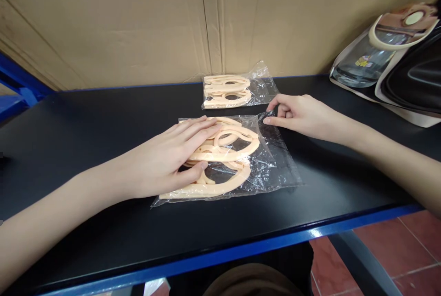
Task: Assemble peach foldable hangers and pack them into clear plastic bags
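Observation:
A clear plastic bag (272,162) lies flat on the black table (86,130) and holds several peach plastic hangers (227,146). My left hand (172,158) rests flat on top of the bag, fingers stretched out over the hangers. My right hand (296,114) is at the bag's far right corner, its fingers pinched on the bag's open edge. Behind them a second clear bag of peach hangers (227,90) lies near the cardboard wall.
A cardboard wall (138,25) stands along the back of the table. At the far right a bag (406,80) leans with a clear bottle (372,57) inside. The table's blue front edge (275,241) runs close to me, over red floor tiles (396,250).

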Tool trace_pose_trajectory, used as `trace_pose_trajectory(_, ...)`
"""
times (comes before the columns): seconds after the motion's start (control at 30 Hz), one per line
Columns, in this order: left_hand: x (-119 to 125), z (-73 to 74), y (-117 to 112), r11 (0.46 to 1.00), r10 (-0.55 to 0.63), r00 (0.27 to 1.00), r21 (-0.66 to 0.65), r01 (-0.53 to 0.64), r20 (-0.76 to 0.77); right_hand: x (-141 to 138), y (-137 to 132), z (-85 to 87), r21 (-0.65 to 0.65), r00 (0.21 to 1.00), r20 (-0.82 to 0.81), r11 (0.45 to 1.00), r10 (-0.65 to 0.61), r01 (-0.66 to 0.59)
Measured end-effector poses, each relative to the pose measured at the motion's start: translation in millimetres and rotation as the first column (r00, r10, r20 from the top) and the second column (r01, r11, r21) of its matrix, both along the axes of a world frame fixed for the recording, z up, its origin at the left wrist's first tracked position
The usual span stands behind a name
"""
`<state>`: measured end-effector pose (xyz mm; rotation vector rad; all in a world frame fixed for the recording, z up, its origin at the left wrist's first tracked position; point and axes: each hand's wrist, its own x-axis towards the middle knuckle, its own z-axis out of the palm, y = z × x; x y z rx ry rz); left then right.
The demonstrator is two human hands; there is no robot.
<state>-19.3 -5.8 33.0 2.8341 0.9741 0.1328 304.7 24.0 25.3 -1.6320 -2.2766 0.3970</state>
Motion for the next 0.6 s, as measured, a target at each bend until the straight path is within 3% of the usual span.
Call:
trace_pose_trajectory(0.33, -3.2, -2.5, 6.9, 0.996, -0.076, 0.996, 0.034, 0.077, -0.035, 0.9, 1.5, 1.2, 0.002, 0.998, -0.038, 0.999, 0.043, -0.043)
trace_pose_trajectory(0.47, -3.0, -2.2, 7.0, 0.996, -0.077, 0.996, 0.039, 0.079, -0.039, 3.1, 2.5, 2.0, -0.082, 0.996, -0.04, 0.993, 0.077, -0.08)
trace_pose_trajectory(0.6, -1.0, 0.5, 4.6, 0.996, -0.078, 0.996, 0.035, 0.079, -0.041, 0.8, 1.6, 5.6, -0.217, 0.94, -0.298, 0.948, 0.163, -0.233)
